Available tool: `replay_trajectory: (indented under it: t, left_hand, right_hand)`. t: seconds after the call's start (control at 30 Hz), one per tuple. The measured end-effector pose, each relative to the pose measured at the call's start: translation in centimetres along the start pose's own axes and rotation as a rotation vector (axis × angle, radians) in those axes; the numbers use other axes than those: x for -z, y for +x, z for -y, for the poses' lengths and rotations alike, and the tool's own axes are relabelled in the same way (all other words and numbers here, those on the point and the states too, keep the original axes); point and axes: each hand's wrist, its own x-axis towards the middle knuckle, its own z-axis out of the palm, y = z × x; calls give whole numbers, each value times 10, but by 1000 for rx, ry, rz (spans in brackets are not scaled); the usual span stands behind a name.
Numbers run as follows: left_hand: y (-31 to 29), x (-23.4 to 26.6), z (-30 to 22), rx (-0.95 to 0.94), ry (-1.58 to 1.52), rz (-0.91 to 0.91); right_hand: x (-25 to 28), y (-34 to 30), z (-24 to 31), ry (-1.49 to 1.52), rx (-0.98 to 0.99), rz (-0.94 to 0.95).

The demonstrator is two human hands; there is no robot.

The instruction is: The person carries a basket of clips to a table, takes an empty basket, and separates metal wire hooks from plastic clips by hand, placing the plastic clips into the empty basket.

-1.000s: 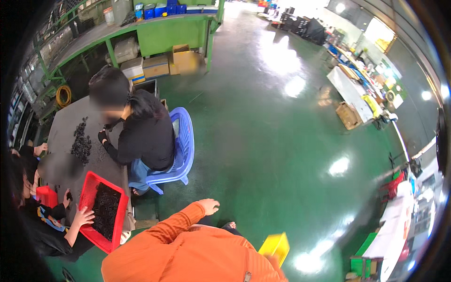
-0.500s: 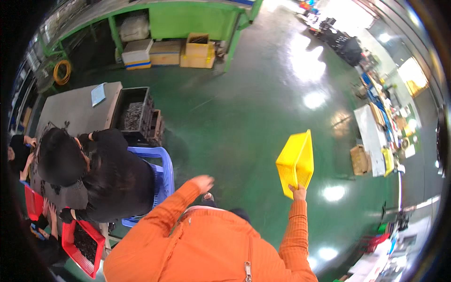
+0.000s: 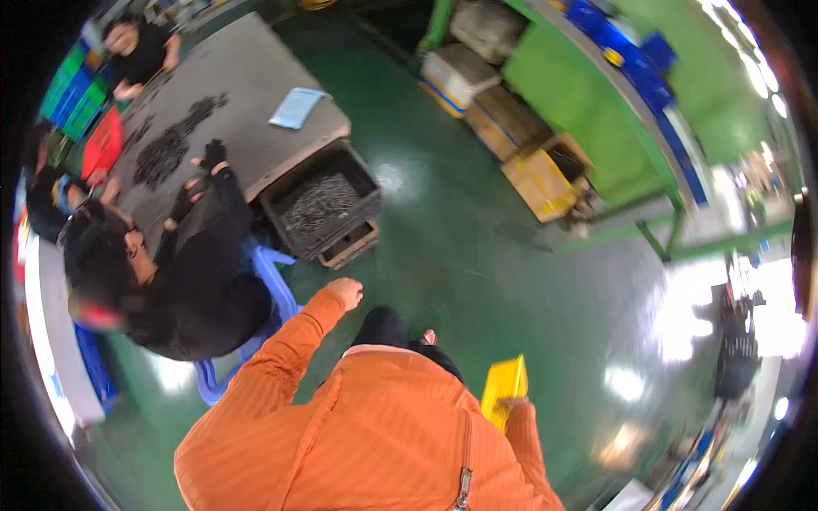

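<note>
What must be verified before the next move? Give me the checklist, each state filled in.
1. Right hand gripping the yellow plastic basket: ok.
2. Left hand free: cannot tell; fingers curled, nothing visible in it.
3. Basket interior empty: cannot tell, hidden from this angle.
4. Basket clear of the black rectangular plastic crate: ok, well apart.
5. Left orange sleeve clear of the blue plastic chair: cannot tell; they overlap in view.

Left hand [image 3: 346, 294] is blocked by chair [image 3: 277, 281] at nine o'clock, crate [image 3: 356, 211] at eleven; floor [image 3: 460, 272] is left open at two.

Yellow basket [image 3: 501, 382] in right hand [image 3: 515, 403], left hand [image 3: 347, 292] forward, black crate [image 3: 351, 221] beside gray table [image 3: 243, 75]
</note>
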Motion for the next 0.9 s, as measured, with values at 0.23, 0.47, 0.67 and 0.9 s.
replay_trajectory:
  t: [0.23,0.47,0.67,0.9]
  left_hand:
    - [106,55,16,173,-493,-390]
    - [273,166,11,93,-290,-178]
    - [393,396,85,202,-644,-541]
    - [474,427,222,575,-632,-500]
  right_hand:
    - [106,202,478,-550,772,-304]
    - [11,112,788,-843,887,-307]
    - [-31,200,942,-509,685,84]
    - [-190,240,1224,-1098,823,163]
